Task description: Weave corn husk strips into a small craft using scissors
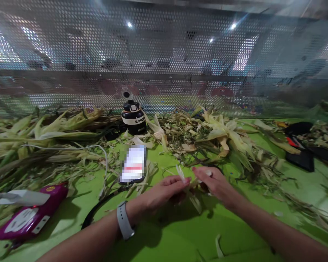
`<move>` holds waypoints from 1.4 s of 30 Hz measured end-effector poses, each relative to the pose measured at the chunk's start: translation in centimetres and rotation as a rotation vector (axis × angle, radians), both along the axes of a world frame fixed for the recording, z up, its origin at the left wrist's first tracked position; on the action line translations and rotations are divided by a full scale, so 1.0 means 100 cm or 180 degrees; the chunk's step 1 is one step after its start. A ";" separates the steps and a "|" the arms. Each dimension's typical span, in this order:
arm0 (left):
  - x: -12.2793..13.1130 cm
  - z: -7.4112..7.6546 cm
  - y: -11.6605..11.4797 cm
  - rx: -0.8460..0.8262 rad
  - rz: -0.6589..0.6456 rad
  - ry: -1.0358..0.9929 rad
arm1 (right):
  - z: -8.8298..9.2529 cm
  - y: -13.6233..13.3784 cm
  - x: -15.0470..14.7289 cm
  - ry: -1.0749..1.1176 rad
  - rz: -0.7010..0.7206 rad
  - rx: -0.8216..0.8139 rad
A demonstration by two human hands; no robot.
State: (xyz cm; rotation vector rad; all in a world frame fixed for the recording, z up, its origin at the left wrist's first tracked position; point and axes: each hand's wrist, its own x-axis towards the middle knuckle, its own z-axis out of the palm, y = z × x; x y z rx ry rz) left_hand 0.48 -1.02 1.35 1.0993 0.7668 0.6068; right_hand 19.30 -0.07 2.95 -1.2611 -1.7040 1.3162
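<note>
My left hand (164,191) and my right hand (214,183) meet above the green table (166,240), both closed on a small ear of corn with pale husk (192,187). The left fingers pinch a strip of husk that sticks up at the ear's left end. The right hand wraps round the ear's other end, which hides most of it. A grey watch band circles my left wrist. A loose piece of husk (218,245) lies on the table nearer to me.
Heaps of husks (221,134) and unpeeled ears (49,131) line the back. A phone (133,163), a black bottle (133,118), a magenta device (30,214) with a white cable, and black tools (300,149) lie around. A perforated metal screen (164,62) stands behind.
</note>
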 end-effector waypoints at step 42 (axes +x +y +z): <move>0.009 -0.002 0.000 -0.0220 0.1461 -0.1058 | -0.009 -0.020 -0.015 -0.0343 0.0711 0.0865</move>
